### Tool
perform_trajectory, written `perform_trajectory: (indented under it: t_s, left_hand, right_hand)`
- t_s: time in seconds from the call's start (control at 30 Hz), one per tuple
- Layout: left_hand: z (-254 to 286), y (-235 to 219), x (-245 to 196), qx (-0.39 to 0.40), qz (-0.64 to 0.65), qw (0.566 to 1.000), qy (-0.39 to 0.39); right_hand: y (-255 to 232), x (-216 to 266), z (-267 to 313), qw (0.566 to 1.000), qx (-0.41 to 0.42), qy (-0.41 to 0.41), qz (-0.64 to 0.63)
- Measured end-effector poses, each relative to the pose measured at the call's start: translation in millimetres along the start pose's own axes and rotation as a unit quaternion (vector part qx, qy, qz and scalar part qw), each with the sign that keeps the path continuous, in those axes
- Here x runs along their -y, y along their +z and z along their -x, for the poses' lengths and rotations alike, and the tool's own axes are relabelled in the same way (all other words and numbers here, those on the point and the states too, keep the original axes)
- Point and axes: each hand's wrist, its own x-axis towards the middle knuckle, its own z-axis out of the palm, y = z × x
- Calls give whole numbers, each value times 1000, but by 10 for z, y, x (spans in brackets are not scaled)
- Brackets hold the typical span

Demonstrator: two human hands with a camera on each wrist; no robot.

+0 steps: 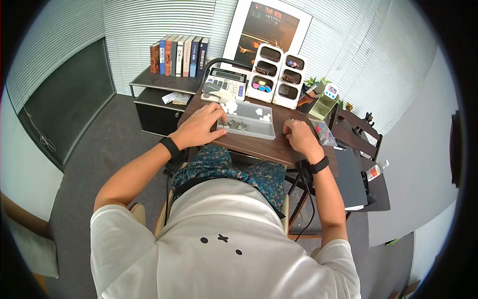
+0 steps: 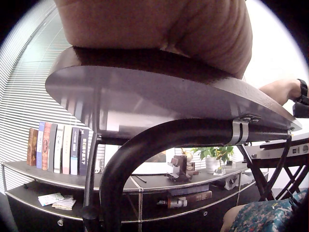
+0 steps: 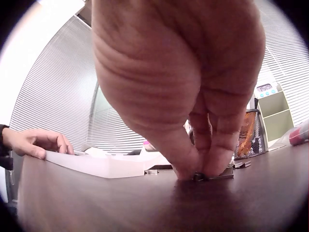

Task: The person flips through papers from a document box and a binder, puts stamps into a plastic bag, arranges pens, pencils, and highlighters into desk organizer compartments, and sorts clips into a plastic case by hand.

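Note:
The left hand point(image 1: 200, 125) holds the left end of a translucent divided tray point(image 1: 256, 133), thumb at its near corner and fingers over its rim. Small metal pieces point(image 1: 237, 125) lie in the tray's near compartment, white pieces point(image 1: 230, 107) in the far ones. Right of the tray, the right hand point(image 1: 299, 136) is low over the tabletop. In the right wrist view, the right hand point(image 3: 181, 82) pinches a small dark metal piece point(image 3: 199, 177) against the table between thumb and fingertips. Other metal pieces point(image 3: 243, 165) lie behind it. The left wrist view shows mostly the table's underside.
Behind the tray stand a calculator point(image 1: 226, 84) and a white organizer point(image 1: 266, 70). To the right are a mesh pen holder point(image 1: 306, 102), a green holder point(image 1: 323, 106) and a clear bag with coloured items point(image 1: 323, 133). Books point(image 1: 180, 57) stand on a low cabinet at the left.

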Motion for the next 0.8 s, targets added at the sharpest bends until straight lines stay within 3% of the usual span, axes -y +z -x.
perform_trajectory:
  t_s: [0.27, 0.37, 0.43, 0.5, 0.57, 0.63, 0.8]
  left_hand:
    - [2, -18, -18, 5, -2, 1000, -7]
    - [0, -34, -14, 5, -2, 1000, -7]
    - [3, -2, -2, -2, -9, 1000, 2]
    - [-8, 7, -2, -3, -5, 1000, 7]
    - [5, 2, 3, -10, -3, 1000, 6]
    - [6, -21, -18, 1, 8, 1000, 0]
    - [0, 21, 14, -19, -3, 1000, 21]
  right_hand:
    - [32, 4, -86, 999, -27, -25, 28]
    - [-120, 265, -149, 999, -48, -20, -13]
    - [-208, 496, -181, 979, -85, -27, -183]
    - [-250, 537, -191, 975, -80, -15, -208]
    - [-280, 470, -173, 991, -80, -27, -103]
    - [-302, 270, -66, 999, -4, 24, -24]
    - [-151, 61, 157, 999, 23, 33, 21]
